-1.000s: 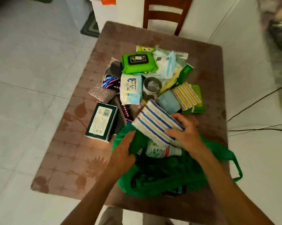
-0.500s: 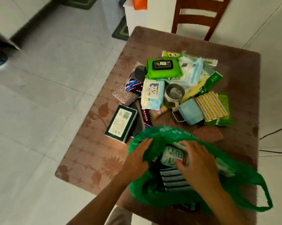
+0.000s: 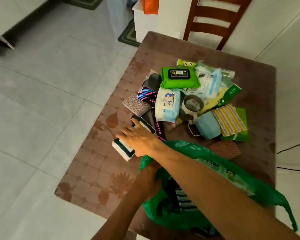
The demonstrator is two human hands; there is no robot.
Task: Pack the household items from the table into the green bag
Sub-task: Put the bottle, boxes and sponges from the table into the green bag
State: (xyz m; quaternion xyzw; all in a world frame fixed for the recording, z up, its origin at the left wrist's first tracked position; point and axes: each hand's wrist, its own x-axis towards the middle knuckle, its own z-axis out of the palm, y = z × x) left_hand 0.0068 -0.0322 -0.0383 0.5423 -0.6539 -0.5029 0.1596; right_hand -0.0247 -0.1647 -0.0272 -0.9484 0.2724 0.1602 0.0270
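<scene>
The green bag (image 3: 215,170) lies open at the table's near edge, with a blue-striped cloth (image 3: 185,200) inside. My left hand (image 3: 149,177) grips the bag's left rim. My right hand (image 3: 139,137) reaches across to the left and lies over a dark green and white box (image 3: 122,149), fingers wrapped round its sides. Behind it sits a pile of household items: a green wipes pack (image 3: 179,77), a baby wipes pack (image 3: 167,104), a metal mug (image 3: 191,105), blue face masks (image 3: 208,125) and a yellow-striped cloth (image 3: 228,119).
The brown patterned table (image 3: 94,170) stands on a pale tiled floor. A wooden chair (image 3: 215,19) stands behind the table's far edge. Black cables (image 3: 292,148) run at the right. A brown sponge (image 3: 223,150) lies beside the bag.
My right hand has left the bag, where it dropped the striped cloth, and moved left onto the dark green box. The left hand stays on the bag's rim.
</scene>
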